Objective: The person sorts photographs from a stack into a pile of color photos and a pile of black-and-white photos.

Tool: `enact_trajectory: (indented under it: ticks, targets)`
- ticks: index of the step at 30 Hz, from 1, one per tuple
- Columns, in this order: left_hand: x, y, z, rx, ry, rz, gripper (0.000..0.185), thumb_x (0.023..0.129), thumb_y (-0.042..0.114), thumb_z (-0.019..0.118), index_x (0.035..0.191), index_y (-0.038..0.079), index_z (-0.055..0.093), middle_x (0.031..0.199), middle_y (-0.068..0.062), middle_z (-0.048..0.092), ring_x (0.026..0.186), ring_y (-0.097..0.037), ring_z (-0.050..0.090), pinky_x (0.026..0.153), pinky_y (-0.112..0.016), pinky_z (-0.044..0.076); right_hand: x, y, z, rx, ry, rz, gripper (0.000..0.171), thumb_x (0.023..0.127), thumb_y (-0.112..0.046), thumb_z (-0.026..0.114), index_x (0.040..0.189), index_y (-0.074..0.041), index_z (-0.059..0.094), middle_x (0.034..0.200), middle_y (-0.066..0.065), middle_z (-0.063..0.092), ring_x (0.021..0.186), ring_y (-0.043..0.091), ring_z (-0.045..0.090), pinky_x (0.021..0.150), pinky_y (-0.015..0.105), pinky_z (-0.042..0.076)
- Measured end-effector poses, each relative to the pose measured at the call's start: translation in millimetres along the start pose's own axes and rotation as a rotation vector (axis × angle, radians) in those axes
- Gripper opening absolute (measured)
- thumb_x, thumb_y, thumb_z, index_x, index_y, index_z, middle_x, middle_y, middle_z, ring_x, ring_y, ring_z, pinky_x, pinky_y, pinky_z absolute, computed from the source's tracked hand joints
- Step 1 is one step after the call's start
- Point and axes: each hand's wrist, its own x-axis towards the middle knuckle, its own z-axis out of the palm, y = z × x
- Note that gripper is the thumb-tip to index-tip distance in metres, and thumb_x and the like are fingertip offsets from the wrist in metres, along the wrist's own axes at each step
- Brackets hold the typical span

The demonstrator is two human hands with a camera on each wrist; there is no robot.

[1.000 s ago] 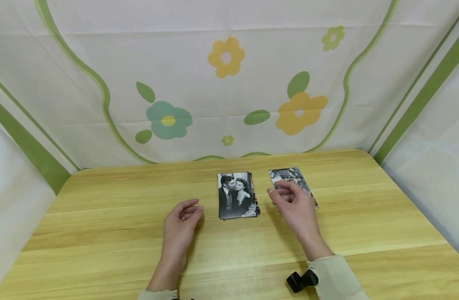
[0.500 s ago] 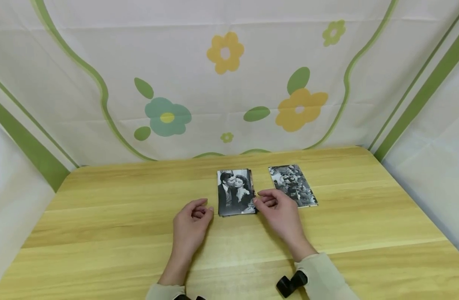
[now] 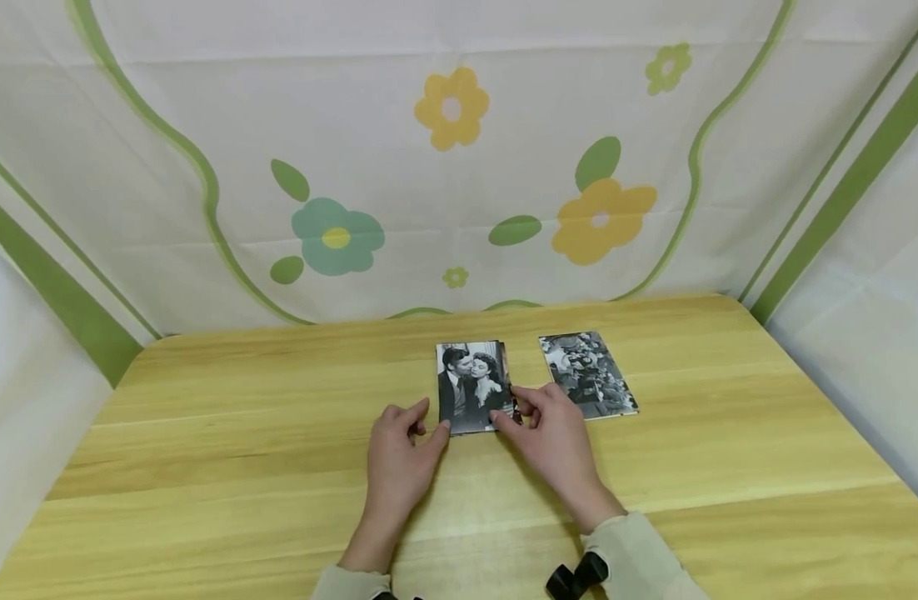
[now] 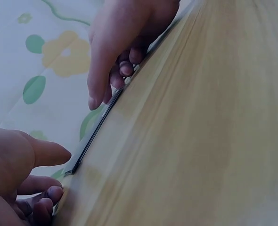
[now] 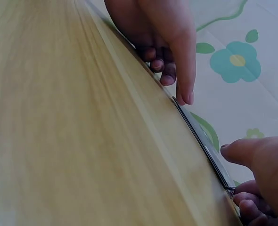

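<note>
White floral-printed cloth with wavy green bands rises behind a yellowish wood-grain tabletop. Near the far edge of the surface, about midway between its left and right edges, a thin stack of rectangular paper photographs lies flat. Its top print is black-and-white and shows two people close together; slightly offset prints show beneath it at the right.

A person's bare left hand is at the stack's near left corner, fingers loosely curled, with a gap between thumb and forefinger; the thumb tip is at the corner and nothing is gripped. The bare right hand is at the near right corner, its thumb above the top print and its fingers at the right edge. Thumb and fingers are spread apart there, not pinching; whether the thumb touches, I cannot tell.

Toward the right edge of the surface, beyond the right hand, a black-and-white crowd photograph lies slightly turned.
</note>
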Motion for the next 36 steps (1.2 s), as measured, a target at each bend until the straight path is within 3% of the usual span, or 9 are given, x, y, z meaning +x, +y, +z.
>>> enact_trajectory:
  ticks: [6,18,27,36]
  targets:
    - [-0.5,0.7,1.1,0.057,0.023,0.019,0.048,0.084,0.017,0.088,0.127,0.0,0.078,0.087,-0.005,0.06,0.083,-0.018,0.049,0.075,-0.03,0.038,-2,-1,4,-0.01,-0.002,0.0,0.06,0.089,-0.035,0.089,0.139,-0.007,0.072,0.094,0.002,0.055,0.076,0.012,0.049,0.066,0.023,0.041]
    - [-7.7,1.1,8.6,0.102,0.007,0.03,0.045,0.085,0.017,0.087,0.127,0.005,0.079,0.086,-0.002,0.056,0.083,-0.016,0.044,0.072,-0.029,0.035,-7,0,2,-0.068,-0.015,0.037,0.063,0.088,-0.038,0.088,0.144,-0.014,0.07,0.098,0.001,0.054,0.079,0.014,0.049,0.07,0.026,0.041]
    - [-6.3,2.3,10.5,0.095,-0.019,0.029,0.044,0.086,0.018,0.086,0.128,0.007,0.079,0.087,-0.001,0.056,0.085,-0.016,0.044,0.073,-0.029,0.035,-6,2,-2,-0.093,-0.031,0.038,0.065,0.09,-0.038,0.086,0.148,-0.015,0.067,0.099,0.002,0.052,0.081,0.015,0.047,0.071,0.027,0.039]
    - [-2.7,-0.4,4.9,0.088,0.009,0.029,0.043,0.086,0.016,0.086,0.127,0.007,0.079,0.085,-0.001,0.058,0.085,-0.016,0.046,0.074,-0.029,0.037,-2,-3,2,-0.088,-0.045,0.022,0.064,0.092,-0.039,0.085,0.148,-0.015,0.067,0.1,0.001,0.053,0.082,0.015,0.048,0.071,0.027,0.04]
